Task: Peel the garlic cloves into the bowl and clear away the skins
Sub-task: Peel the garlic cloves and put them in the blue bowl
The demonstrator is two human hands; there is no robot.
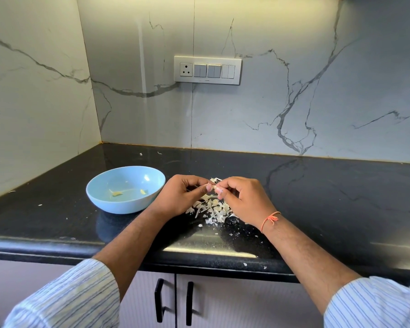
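Two hands, left hand (179, 194) and right hand (243, 197), pinch one garlic clove (213, 187) above the skins (211, 209) on the desk (317, 197), beside the bowl (100, 197). We judge it small, slippery; grip ends.

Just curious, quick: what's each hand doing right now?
Left hand: pinching a garlic clove.
Right hand: pinching the same garlic clove.

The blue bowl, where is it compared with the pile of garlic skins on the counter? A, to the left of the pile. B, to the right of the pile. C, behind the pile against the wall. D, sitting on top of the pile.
A: the blue bowl stands on the black counter left of the skin pile, apart from it.
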